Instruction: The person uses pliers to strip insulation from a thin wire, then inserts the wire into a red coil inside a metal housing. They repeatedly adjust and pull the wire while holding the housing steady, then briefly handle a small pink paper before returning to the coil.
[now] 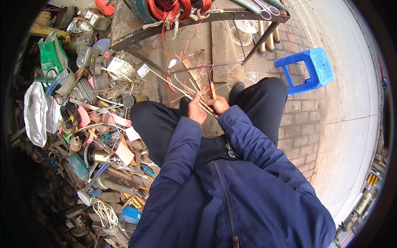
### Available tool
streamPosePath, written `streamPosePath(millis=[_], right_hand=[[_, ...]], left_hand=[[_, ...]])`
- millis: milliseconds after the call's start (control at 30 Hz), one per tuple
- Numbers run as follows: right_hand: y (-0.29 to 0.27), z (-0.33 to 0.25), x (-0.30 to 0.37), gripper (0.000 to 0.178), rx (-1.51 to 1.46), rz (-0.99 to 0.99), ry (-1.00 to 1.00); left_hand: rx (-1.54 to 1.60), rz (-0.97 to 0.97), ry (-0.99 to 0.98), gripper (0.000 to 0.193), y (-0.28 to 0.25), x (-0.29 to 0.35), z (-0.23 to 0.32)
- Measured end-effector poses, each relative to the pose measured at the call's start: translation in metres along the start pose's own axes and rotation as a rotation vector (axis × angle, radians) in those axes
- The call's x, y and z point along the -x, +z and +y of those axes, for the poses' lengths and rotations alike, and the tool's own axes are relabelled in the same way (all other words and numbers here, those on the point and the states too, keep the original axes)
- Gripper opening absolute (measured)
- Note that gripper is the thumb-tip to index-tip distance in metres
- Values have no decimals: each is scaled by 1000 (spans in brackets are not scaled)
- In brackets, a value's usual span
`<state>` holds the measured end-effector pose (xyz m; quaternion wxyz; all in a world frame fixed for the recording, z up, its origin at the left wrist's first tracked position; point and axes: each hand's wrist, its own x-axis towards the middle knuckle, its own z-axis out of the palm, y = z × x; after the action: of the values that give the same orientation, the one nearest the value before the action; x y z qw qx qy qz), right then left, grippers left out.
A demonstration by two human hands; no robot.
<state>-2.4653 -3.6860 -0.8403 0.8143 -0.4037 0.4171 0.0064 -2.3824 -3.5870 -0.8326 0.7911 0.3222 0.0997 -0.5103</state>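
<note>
While I am sitting with my knees apart over the brick pavement (297,111), I am holding my left hand (198,108) curled around a bundle of thin pale sticks (182,89) that are slanting up and away to my left, their far ends reaching out over the ground. My right hand (218,105) is sitting just beside the left one, almost touching it, and its fingers are pinching the orange handle of a small tool (212,89) that is pointing upward, away from me; I cannot tell what kind of tip it has. Both hands are hovering between my dark trousers (157,120), just above my shoes. Pink and red scraps of wire (182,53) are lying scattered over the pavement in front of me, beside a wooden plank (220,45). To my left, a big heap of scrap parts (95,124) is spreading out, with a green bag (51,56) near its far end. Ahead, coils of copper-red wire (167,8) are sitting on a metal frame, and a blue plastic stool (308,70) is standing well apart on my right.
</note>
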Motion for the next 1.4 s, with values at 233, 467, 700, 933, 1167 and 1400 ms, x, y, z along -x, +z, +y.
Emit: streamPosePath(millis=[233,467,700,933,1167,1400], right_hand=[[6,-3,2,14,188,-34,-64],[4,-1,-11,11,118,70,75],[-6,12,-26,8,-195,90,197],[-6,1,-31,10,-409,-43,313],[0,-16,-12,12,-642,-301,378],[7,-19,14,18,-340,-235,384]], left_hand=[[-132,57,-9,56,-2,0,-7],[-170,430,-155,58,-56,-26,-21],[-255,627,-426,57,-101,-53,-46],[-1102,1113,-4,31,-108,-59,-42],[-446,636,9,24,-20,-31,19],[-593,608,337,17,27,14,45]])
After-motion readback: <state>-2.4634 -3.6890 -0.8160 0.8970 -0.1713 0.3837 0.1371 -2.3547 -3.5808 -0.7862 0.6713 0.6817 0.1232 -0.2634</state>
